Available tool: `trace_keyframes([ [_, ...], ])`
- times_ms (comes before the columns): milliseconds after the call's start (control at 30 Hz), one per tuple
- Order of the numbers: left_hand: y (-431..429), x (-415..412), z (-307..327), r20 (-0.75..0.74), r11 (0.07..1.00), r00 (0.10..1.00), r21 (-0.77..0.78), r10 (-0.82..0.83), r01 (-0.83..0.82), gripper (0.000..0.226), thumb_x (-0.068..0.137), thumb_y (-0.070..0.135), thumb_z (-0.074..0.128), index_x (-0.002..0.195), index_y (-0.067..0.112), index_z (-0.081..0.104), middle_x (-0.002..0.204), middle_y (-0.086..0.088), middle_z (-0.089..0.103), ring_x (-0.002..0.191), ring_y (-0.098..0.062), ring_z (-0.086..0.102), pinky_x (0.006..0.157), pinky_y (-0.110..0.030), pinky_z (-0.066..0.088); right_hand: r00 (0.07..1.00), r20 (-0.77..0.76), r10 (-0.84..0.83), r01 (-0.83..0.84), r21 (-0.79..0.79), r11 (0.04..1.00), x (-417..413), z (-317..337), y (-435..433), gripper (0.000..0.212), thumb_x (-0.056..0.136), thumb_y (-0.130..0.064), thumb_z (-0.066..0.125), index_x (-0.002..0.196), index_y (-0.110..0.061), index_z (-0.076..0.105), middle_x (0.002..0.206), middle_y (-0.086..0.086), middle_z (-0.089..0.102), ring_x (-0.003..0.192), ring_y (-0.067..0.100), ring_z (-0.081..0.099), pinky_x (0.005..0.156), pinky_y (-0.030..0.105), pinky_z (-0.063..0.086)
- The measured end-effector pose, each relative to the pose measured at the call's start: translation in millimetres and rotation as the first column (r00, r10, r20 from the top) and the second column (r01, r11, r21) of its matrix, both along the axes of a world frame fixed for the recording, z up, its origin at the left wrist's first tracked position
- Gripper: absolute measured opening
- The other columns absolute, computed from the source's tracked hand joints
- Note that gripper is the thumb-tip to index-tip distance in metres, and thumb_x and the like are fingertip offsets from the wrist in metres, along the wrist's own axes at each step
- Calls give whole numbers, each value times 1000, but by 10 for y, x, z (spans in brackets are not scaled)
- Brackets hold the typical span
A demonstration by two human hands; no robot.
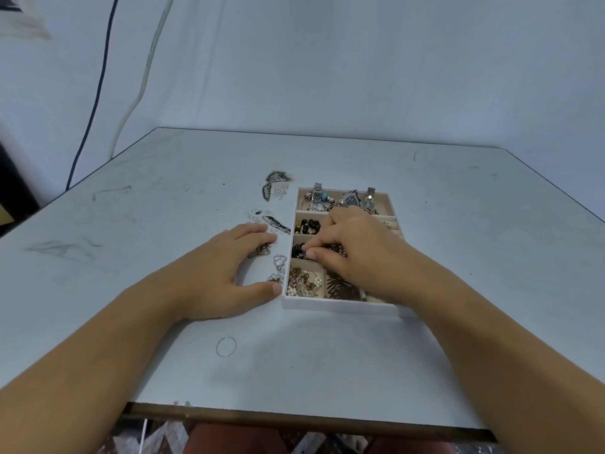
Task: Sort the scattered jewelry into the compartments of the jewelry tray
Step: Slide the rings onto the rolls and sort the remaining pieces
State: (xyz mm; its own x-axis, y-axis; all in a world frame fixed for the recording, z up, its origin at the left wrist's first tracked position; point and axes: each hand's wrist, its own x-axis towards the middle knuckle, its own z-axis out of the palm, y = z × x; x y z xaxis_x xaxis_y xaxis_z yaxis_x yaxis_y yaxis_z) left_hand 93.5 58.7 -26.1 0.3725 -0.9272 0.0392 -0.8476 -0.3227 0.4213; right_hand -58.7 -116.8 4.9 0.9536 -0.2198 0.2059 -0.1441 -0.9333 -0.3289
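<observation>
On gray table (327, 362), right hand (357, 253) pinches dark beads (298, 251) inside tray (327, 305).

Right hand (357, 253) fingers curled over jewelry tray (314, 303) middle row: contents beneath knuckles hidden. Whether fingertips pinch dark beaded piece (298, 250): unclear. Tray corner behind right wrist hidden. Brownish piece (262, 250) half covered by left hand (222, 273) fingertips. Silver bits (255, 217) beyond those fingertips too small to identify. Both forearms cut by frame edges.

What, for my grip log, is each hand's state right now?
Left hand: open, resting on the table beside the tray.
Right hand: pinching a dark beaded piece inside the tray.
</observation>
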Motion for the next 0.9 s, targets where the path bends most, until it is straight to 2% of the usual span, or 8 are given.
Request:
trace_keyframes([
  [133,-3,28,-3,-27,1000,1000,-28,-6,5,91,66,82,43,144,37,31,151,22,24,136,3,26,114,-30,26,997,34,-63,65,-77,995,-92,71,0,34,92,-44,51,124,-34,59,114,-7,53,111,15,39,98,35,34],
  [200,0,37,10,-93,998,996,-62,7,-13,82,71,77,44,142,36,35,144,20,36,121,7,42,102,-25,39,994,-26,-105,103,-89,991,-155,118,-25,42,92,-49,47,131,-33,51,127,-5,48,120,17,35,105,38,30],
  [267,-9,43,14,-153,992,987,-104,50,-67,66,79,68,43,137,38,40,135,19,47,108,2,55,88,-24,47,988,-92,-127,121,-67,990,-217,118,-49,49,92,-52,42,137,-32,44,137,-4,41,129,18,32,108,41,29],
  [367,-65,93,-10,-63,978,991,-167,116,-125,40,94,41,45,133,31,50,127,15,55,116,-5,52,94,-18,39,986,-106,-129,129,-9,992,-303,36,-70,57,93,-55,36,143,-28,36,147,-3,33,136,16,27,112,43,28],
  [500,-146,178,14,28,972,989,-191,143,-135,31,97,14,46,123,19,62,115,7,61,104,-5,52,81,-2,31,989,-95,-115,112,-39,993,-354,-123,-101,69,87,-67,24,145,-30,32,154,-9,25,143,14,14,117,43,19],
  [633,-201,263,79,89,986,988,-117,125,-115,28,95,16,53,118,25,66,104,13,55,91,-2,49,77,-12,32,987,-96,-132,125,-68,990,-332,-180,-105,69,83,-65,25,145,-34,30,155,-10,23,146,13,7,118,41,13],
  [733,-237,283,126,92,990,988,-72,125,-119,23,93,24,57,113,30,67,98,14,53,79,3,48,69,-9,32,988,-79,-133,127,-70,989,-330,-190,-108,69,83,-65,27,144,-34,32,154,-11,25,145,13,8,118,41,14],
  [900,-309,293,157,56,991,992,-70,114,-110,20,92,27,59,106,36,69,95,10,55,85,-2,53,72,-10,35,989,-60,-132,128,-68,989,-339,-202,-116,68,83,-65,29,143,-33,34,153,-10,28,145,13,10,117,40,15],
])
